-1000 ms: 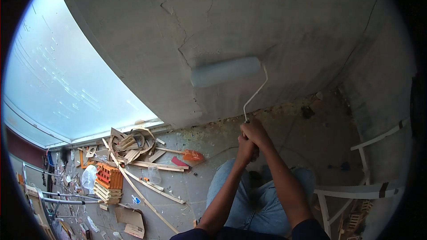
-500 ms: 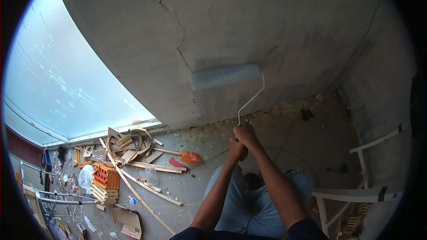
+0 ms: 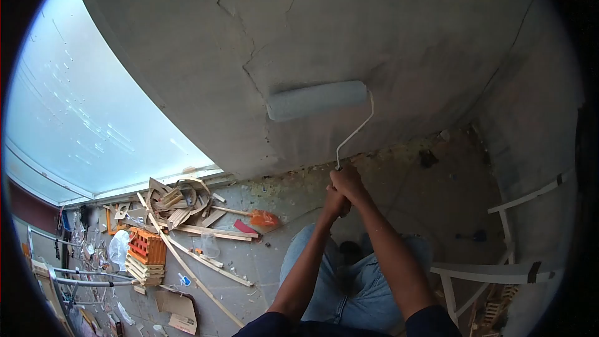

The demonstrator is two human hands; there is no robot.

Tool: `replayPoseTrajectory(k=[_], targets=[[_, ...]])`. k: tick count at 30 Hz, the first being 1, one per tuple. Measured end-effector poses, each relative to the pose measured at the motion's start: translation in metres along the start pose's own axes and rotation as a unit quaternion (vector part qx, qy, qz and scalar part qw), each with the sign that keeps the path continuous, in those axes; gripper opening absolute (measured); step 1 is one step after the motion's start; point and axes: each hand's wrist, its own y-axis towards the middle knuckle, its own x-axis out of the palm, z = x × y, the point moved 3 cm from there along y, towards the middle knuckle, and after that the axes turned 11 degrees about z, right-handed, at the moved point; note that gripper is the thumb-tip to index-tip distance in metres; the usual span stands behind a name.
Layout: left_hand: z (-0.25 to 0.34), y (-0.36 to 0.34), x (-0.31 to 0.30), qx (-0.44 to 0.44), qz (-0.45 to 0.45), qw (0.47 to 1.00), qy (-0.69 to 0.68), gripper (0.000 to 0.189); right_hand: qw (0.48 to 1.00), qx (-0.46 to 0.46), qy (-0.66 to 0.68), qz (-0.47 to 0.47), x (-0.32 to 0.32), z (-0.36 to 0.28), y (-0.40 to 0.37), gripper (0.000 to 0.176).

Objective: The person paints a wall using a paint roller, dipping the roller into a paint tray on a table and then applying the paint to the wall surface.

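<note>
A paint roller (image 3: 318,100) with a pale grey-blue cover lies across the cracked grey wall (image 3: 387,37), its thin bent wire frame running down to the handle. My right hand (image 3: 347,183) is closed round the upper part of the handle. Just below it, my left hand (image 3: 336,203) is wrapped round the lower part, close against the right one. The fingers hide most of the handle. Both forearms reach up from the bottom of the view.
On the floor to the left are a heap of wood scraps (image 3: 181,203), an orange dustpan-like scoop (image 3: 264,219), long wooden strips (image 3: 193,274), an orange crate (image 3: 147,246) and a cardboard piece (image 3: 178,312). A white frame (image 3: 493,273) stands at right. A bright window (image 3: 93,100) is upper left.
The roller has moved slightly up the wall and a little to the right, with both hands still on the handle. The view has shifted slightly.
</note>
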Motion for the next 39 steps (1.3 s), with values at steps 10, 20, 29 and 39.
replayPoseTrajectory(k=[10, 20, 29, 39], targets=[[-0.006, 0.005, 0.024, 0.081, 0.07, 0.989, -0.098, 0.034, 0.998, -0.012, -0.044, 0.035, -0.001, 0.012, 0.013, 0.036], [0.039, -0.038, 0.029, 0.0, 0.046, 0.995, -0.092, 0.029, 0.999, -0.018, 0.022, -0.024, -0.032, -0.006, -0.01, 0.031], [-0.016, -0.016, 0.022, 0.004, 0.069, 0.988, -0.134, 0.029, 0.998, 0.016, -0.004, -0.064, 0.005, 0.021, -0.003, 0.036], [0.047, -0.014, -0.005, 0.061, 0.091, 0.994, 0.0, 0.035, 0.998, -0.02, 0.065, -0.005, -0.006, -0.017, 0.003, 0.04]])
